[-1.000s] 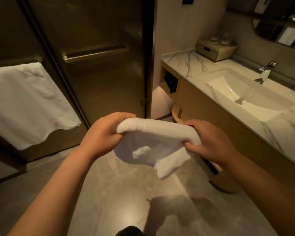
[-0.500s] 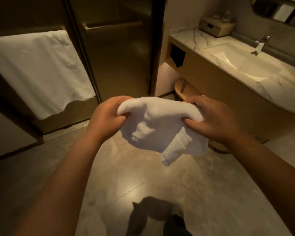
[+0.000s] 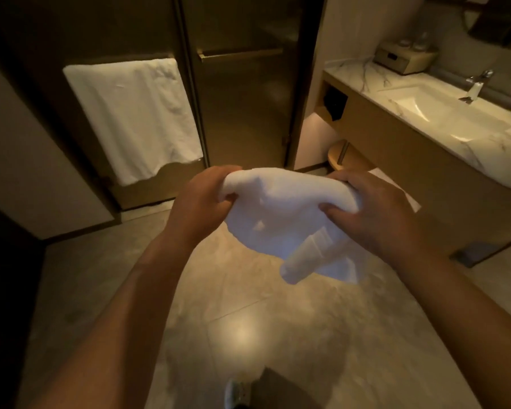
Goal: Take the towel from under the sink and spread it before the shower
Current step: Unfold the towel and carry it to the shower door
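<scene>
The lower part of the view is filled by a glossy tiled floor (image 3: 248,326), on which a bright patch of reflected light is seen. Beyond it, the dark glass shower door (image 3: 242,113) is seen shut, with a brass handle bar (image 3: 239,53) set across it. To the left of the door, a large white hanging towel (image 3: 133,119) is draped over a rail on the adjoining glass panel. On the right, a marble-topped vanity (image 3: 375,137) is placed against the wall, with a sink basin (image 3: 434,113) sunk into its top and a chrome faucet (image 3: 478,85) mounted behind the basin. A small box (image 3: 404,59) is set on the counter's far corner, and a rounded wooden shelf (image 3: 351,156) is visible under the vanity.

In the middle of the view, a white towel (image 3: 281,214) is held in the air above the floor, in front of the shower door and well clear of the tiles. It is bunched and only partly unfolded, with a rolled end hanging down at its lower right. Its left edge is clamped by the left hand (image 3: 201,202), fingers curled around the fabric. Its right side is gripped by the right hand (image 3: 378,214), with the thumb pressed onto the cloth and the fingers wrapped behind it. Both bare forearms are extended forward from the bottom corners.
</scene>
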A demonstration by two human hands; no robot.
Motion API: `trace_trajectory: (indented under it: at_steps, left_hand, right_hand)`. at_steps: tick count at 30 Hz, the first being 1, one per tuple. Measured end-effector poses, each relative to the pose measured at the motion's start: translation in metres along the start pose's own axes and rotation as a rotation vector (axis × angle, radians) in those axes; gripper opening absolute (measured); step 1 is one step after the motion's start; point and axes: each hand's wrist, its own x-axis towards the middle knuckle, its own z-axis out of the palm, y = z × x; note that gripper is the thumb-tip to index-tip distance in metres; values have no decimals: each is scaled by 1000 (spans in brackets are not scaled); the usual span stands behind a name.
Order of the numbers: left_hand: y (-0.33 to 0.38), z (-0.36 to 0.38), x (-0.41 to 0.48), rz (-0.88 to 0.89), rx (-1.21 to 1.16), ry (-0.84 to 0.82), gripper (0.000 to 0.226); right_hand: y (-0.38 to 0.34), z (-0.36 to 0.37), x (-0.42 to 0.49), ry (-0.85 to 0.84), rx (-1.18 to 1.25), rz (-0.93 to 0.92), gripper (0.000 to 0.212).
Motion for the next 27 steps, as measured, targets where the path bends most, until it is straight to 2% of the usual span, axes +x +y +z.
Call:
trace_trajectory:
  at_steps: [6,9,13,17,22,24,27]
  left_hand:
    - [47,20,-45,-24,71,123,55]
    - [80,31,-78,27,53,207,43]
    - [118,47,-123,66,-12,93,42]
    - [133,57,-140,94,-11,16,48]
    - [128,70,-142,14,5,-52,59]
    - [125,73,-139,-6,17,-62,54]
    - [120,70,-134,2,51,-43,30]
  right_hand:
    - [4,-14,-53,96,36,-20,36]
    - [-3,-18,-71,126,54,32,35]
    - [-15,-22,-82,105,66,162,36]
    - [-23,-25,-89,115,73,206,39]
    - [-30,-21,-93,153,98,300,37]
    - [-33,-19,-93,183,107,316,34]
    - [-33,-19,-94,205,125,352,33]
